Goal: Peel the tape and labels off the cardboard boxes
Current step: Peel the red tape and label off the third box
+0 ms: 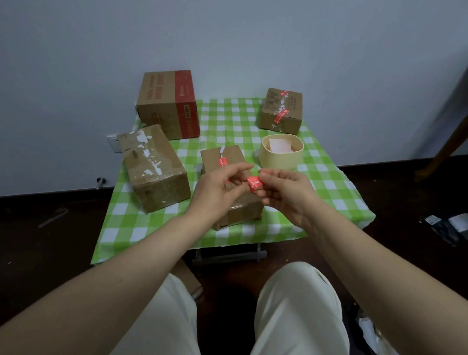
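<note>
Right hand (285,192) hovered over the green-checked tabletop (323,197), fingers (267,179) pinching a crumpled red paper label (255,183), held in the air, clear of the box! Left hand (216,190) sat just at nine o'clock of it, fingers half curled, tips beside the label; touching or not, couldn't tell. Beneath both hands lay the small brown cardboard box (233,155), long axis six to twelve, another red sticker (222,162) on its top. The cream plastic tub (278,162) stood at one o'clock, nearer the right hand. Likely the drop spot.
</note>
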